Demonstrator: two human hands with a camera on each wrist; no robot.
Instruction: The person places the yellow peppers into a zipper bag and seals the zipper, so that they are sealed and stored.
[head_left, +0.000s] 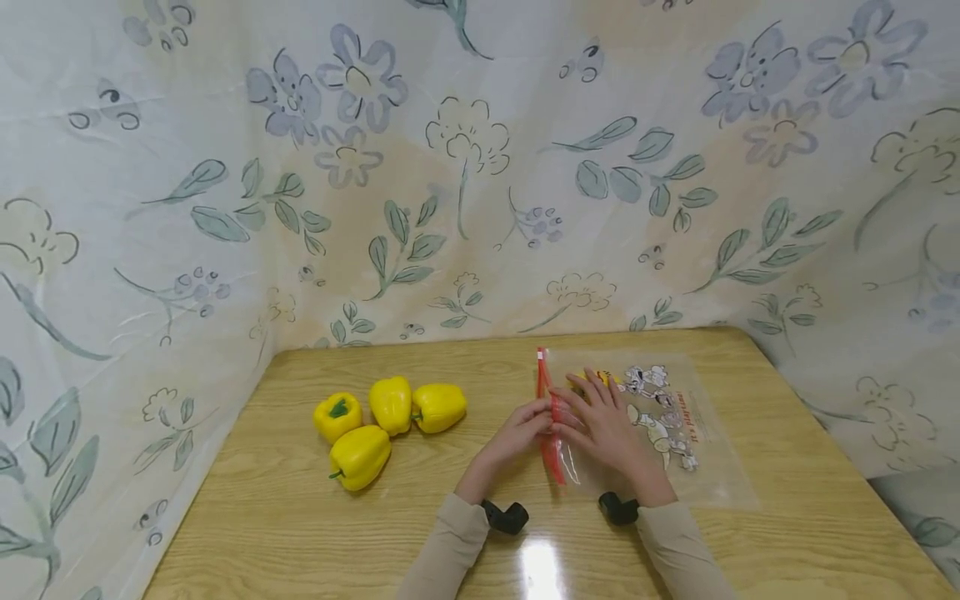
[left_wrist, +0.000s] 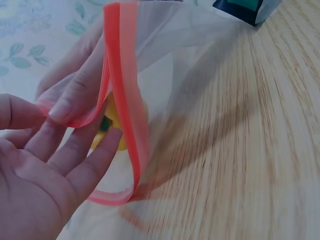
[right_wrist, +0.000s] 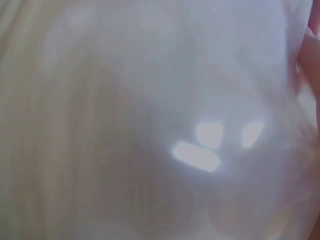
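A clear zip bag (head_left: 708,467) with a red zip strip and printed cartoon figures lies on the right half of the table. My left hand (head_left: 522,429) pinches the red rim at the bag's mouth, its other fingers reaching into the opening in the left wrist view. From the bag's side, my right hand (head_left: 606,425) grips the same rim; its fingertips meet the strip beside the left fingers. The mouth gapes in the left wrist view. Inside shows a yellow bell pepper (left_wrist: 123,120) with a green stem, partly covered by fingers. The right wrist view holds mostly blurred, shiny plastic.
Several yellow bell peppers (head_left: 362,457) stand close together on the left of the wooden table (head_left: 285,542). A floral cloth (head_left: 465,208) hangs behind and along both sides. Black wrist cameras (head_left: 507,517) sit at both cuffs.
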